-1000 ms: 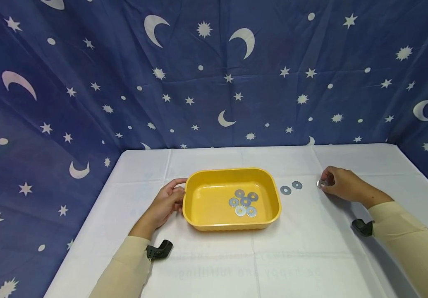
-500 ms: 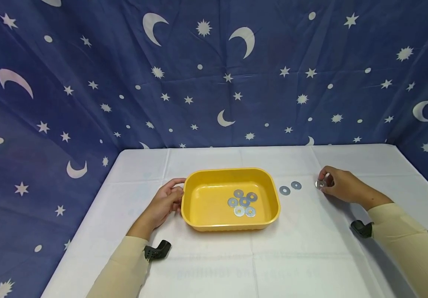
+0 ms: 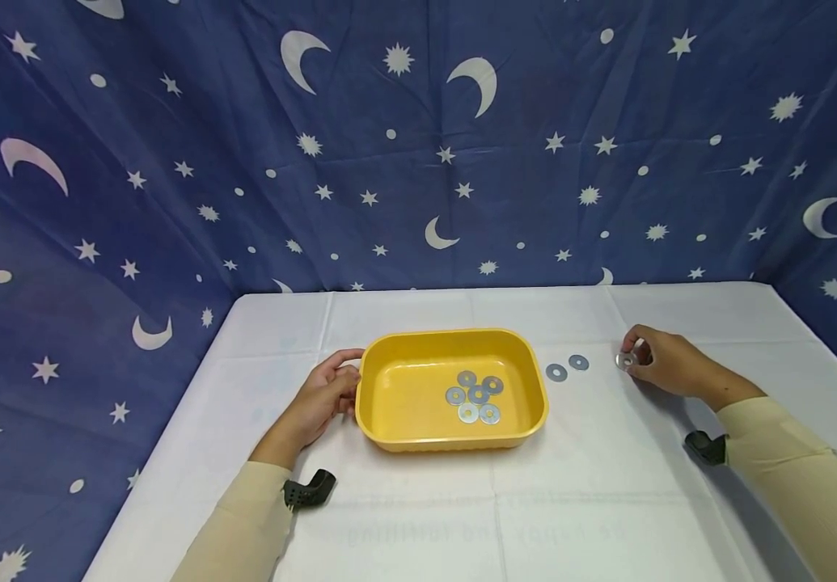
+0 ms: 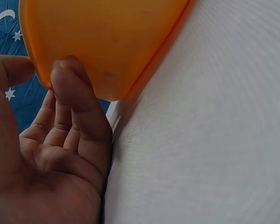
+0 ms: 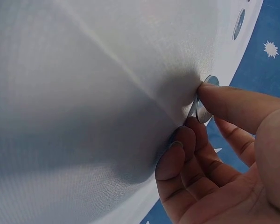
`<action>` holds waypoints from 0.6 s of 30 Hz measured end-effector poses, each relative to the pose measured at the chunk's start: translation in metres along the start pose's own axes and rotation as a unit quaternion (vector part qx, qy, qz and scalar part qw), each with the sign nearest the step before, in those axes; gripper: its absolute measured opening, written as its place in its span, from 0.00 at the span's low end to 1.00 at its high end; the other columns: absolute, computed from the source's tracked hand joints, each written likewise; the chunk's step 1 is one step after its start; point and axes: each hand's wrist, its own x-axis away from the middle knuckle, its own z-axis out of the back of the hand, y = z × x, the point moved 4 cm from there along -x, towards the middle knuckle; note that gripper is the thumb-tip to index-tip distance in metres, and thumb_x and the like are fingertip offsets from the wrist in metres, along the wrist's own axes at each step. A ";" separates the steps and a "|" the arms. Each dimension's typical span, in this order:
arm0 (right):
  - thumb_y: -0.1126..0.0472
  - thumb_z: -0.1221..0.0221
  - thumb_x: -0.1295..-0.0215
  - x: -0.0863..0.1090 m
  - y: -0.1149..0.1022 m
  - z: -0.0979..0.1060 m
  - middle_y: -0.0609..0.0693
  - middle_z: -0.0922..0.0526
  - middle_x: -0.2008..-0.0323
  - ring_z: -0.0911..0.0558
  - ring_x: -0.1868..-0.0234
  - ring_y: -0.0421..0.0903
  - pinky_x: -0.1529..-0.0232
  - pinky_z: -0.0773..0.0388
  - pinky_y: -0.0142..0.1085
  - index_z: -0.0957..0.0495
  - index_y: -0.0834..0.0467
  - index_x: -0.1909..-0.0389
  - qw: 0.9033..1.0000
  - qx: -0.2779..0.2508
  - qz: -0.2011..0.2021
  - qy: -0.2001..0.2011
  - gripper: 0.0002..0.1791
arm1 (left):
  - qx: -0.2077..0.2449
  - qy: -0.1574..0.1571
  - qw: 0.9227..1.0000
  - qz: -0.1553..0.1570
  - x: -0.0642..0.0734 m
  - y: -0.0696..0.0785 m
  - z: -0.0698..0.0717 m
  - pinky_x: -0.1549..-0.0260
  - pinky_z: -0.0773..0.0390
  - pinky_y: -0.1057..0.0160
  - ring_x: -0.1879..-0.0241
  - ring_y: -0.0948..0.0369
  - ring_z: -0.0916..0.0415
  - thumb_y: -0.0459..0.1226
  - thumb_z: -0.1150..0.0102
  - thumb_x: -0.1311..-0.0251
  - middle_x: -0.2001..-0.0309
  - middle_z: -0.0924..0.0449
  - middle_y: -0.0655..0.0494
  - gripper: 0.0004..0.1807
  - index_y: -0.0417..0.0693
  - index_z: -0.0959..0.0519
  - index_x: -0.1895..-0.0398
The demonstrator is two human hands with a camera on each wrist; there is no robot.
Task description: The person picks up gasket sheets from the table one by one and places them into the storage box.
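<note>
A yellow tray stands on the white cloth, several flat metal washers lying in its right half. My left hand holds the tray's left end, with finger and thumb at the rim. In the left wrist view the tray's wall looks orange, and a fingertip presses against it. Off to the right, my right hand pinches a single washer close over the cloth. The right wrist view shows that washer on edge at the thumb tip.
Two loose washers, a nearer one and a farther one, lie flat between the tray and my right hand. A blue curtain with moons and stars hangs behind and beside the white-covered table.
</note>
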 end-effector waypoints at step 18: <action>0.70 0.42 0.36 0.004 -0.004 0.003 0.53 0.23 0.69 0.25 0.68 0.47 0.66 0.27 0.37 0.30 0.61 0.52 0.999 -0.017 0.025 0.011 0.13 | 0.001 -0.002 1.000 -0.003 0.001 0.001 -0.001 0.78 0.23 0.70 0.76 0.65 0.26 0.33 0.51 0.32 0.65 0.23 0.59 0.28 0.42 0.38 0.29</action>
